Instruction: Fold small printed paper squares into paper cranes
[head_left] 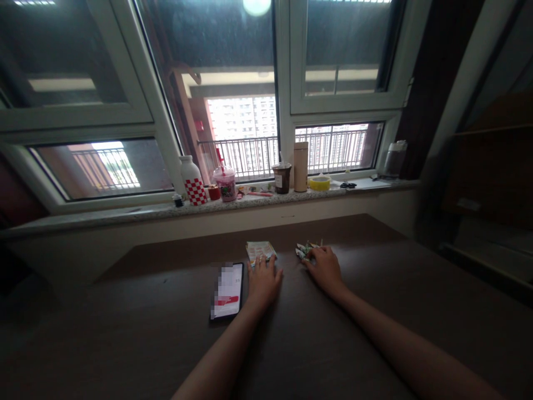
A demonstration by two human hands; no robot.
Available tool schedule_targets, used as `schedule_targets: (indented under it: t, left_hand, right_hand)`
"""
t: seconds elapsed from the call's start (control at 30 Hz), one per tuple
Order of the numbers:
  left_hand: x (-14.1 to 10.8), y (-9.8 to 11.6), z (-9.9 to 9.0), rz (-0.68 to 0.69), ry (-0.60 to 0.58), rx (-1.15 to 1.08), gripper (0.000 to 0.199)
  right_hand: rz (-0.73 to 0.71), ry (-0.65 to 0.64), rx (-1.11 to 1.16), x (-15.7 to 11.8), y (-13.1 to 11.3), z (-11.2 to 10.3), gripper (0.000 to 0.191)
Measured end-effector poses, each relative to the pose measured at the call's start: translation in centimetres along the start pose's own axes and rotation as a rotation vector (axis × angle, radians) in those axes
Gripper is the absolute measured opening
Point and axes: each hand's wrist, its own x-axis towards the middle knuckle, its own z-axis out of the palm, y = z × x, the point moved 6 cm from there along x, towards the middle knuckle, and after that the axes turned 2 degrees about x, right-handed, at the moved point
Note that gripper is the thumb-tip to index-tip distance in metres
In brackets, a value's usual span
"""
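Observation:
My left hand (264, 283) lies flat on the dark table, fingers spread. Its fingertips touch the near edge of a small stack of printed paper sheets or cards (260, 250). Just left of that hand lies a smartphone (227, 291) with its screen lit. Further right, my right hand (326, 270) is curled over a little heap of small white, green and dark pieces (303, 250). Its thumb and fingers press against the heap, whose kind is too small to make out. The palm hides part of it.
Behind the table (166, 333), a stone windowsill (250, 203) holds a checkered bottle (195, 180), a pink drink cup (225, 183), a dark drink cup (282, 179), a beige flask (300, 166), yellow tape (319, 184) and scissors (348, 185).

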Motion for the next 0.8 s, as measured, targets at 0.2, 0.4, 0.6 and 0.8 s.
schedule_targets:
  t: [0.2, 0.4, 0.6, 0.8]
  left_hand:
    - [-0.3, 0.1, -0.8, -0.004, 0.025, 0.001, 0.051]
    - [-0.6, 0.3, -1.9, 0.008, 0.076, 0.065, 0.039]
    - [-0.2, -0.3, -2.0, -0.003, 0.084, 0.054, 0.032]
    - [0.1, -0.8, -1.8, 0.005, 0.068, -0.018, 0.027]
  right_hand:
    - [-0.066, -0.038, 0.046, -0.6, -0.5, -0.2, 0.005]
    - [-0.244, -0.177, 0.191, -1.7, -2.5, 0.3, 0.013]
    - [-0.447, -0.363, 0.256, -2.8, -4.4, 1.2, 0.020]
    - [-0.457, -0.360, 0.283, -2.7, -4.4, 1.2, 0.020]
